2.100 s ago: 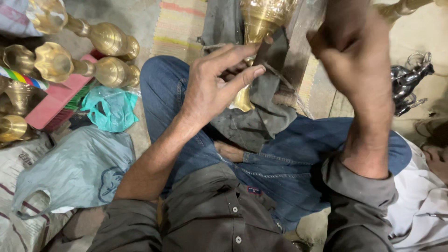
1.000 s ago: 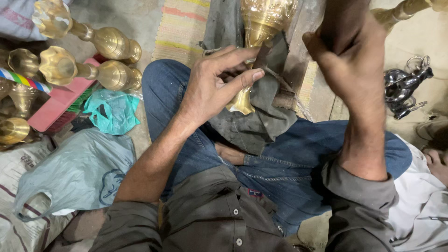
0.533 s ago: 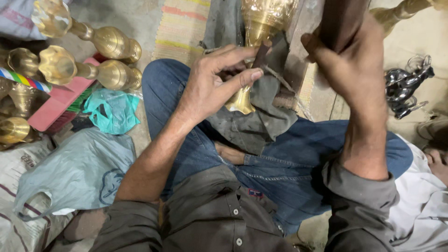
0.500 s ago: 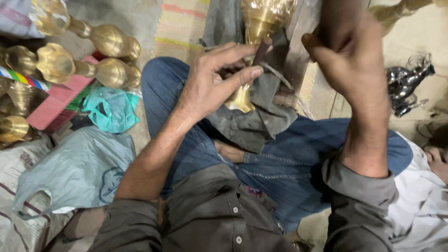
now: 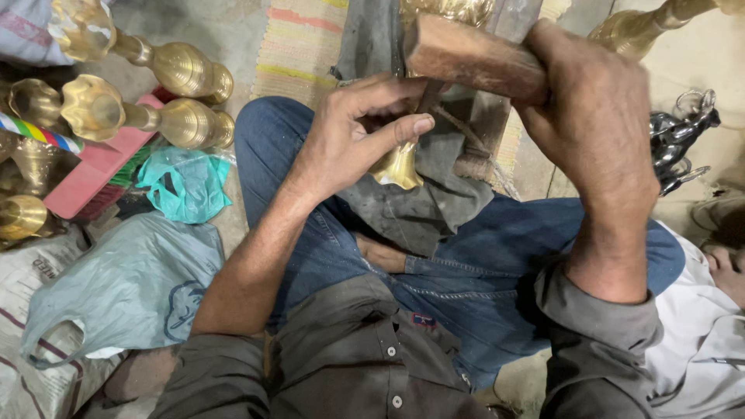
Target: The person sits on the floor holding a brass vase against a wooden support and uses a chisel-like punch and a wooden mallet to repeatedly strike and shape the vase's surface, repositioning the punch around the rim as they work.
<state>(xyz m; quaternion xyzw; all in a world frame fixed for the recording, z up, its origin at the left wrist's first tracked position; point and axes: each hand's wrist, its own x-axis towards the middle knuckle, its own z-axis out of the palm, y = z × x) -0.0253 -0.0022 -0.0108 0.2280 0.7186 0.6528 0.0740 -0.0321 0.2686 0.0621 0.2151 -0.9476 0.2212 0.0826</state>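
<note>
Overhead, right hand [image 5: 597,132] clenched around a wooden mallet [image 5: 473,58], left hand [image 5: 353,136] pinching what looks like a thin tool against a brass piece [image 5: 397,164], resting on a grey cloth [image 5: 423,202] over the person's lap.

Right hand [image 5: 597,132] swung wooden mallet [image 5: 466,62] down onto brass piece [image 5: 397,163] (previously raised).

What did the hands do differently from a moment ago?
The right hand swung the wooden mallet down from upright until its head lies across, just above the brass piece. The left hand kept its grip on that piece; the brass stands stayed put.
</note>
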